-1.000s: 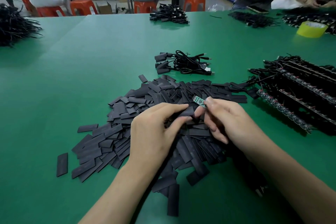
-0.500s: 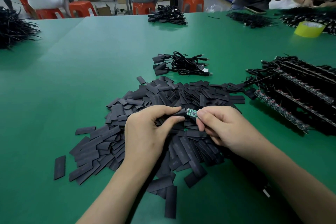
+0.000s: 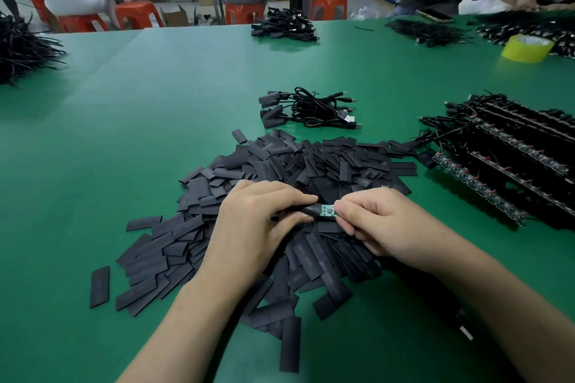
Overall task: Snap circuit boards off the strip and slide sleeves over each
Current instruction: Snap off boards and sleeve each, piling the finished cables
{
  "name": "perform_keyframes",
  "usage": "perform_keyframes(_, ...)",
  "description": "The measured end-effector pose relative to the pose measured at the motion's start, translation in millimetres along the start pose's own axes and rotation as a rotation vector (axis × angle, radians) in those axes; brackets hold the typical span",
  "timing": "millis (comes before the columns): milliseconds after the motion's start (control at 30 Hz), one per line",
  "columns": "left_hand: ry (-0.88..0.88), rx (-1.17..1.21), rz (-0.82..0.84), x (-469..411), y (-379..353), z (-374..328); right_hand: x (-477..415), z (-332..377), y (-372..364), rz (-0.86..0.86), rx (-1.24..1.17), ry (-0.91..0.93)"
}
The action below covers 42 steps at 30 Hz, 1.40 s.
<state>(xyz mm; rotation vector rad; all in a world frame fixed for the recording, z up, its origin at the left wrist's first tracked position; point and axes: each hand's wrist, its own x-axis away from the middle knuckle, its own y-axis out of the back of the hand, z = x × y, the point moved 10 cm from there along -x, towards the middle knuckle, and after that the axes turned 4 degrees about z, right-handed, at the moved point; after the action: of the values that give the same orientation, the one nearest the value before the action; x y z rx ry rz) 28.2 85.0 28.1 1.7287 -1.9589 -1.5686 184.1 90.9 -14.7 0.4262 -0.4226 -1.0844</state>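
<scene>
My left hand [image 3: 258,224] pinches a black sleeve [image 3: 308,210] between thumb and fingers. My right hand [image 3: 378,224] pinches a small green circuit board [image 3: 327,211] whose left end sits at or just inside the sleeve's mouth. Both hands hover over a big heap of flat black sleeves [image 3: 280,183] on the green table [image 3: 124,134]. Strips of circuit boards with black cables [image 3: 510,158] lie at the right.
A small bundle of sleeved cables [image 3: 311,110] lies behind the heap. Further cable piles sit at the far left [image 3: 21,47], the far middle [image 3: 284,25] and the far right. A yellow tape roll [image 3: 525,48] stands at the right. Other people work at the table's far edge.
Both hands have dropped lower over the heap. The board has turned level, and its end has come into the mouth of the sleeve.
</scene>
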Motion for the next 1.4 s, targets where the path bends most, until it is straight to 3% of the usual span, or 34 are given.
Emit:
perform_keyframes(300, -0.008, 0.044, -0.021, 1, 0, -4, 2, -3, -9, 0.106, -0.385, -0.085)
perform_keyframes(500, -0.017, 0.134, 0.039, 0, -10, -12, 0, 1, -8, 0.031, -0.102, -0.002)
perform_keyframes(767, 0.082, 0.220, -0.071, -1, 1, -1, -1, 4, 11, -0.068, -0.188, 0.089)
perform_keyframes(1400, 0.018, 0.178, -0.041, 3, -5, -8, -1, 1, 11, -0.118, -0.056, 0.069)
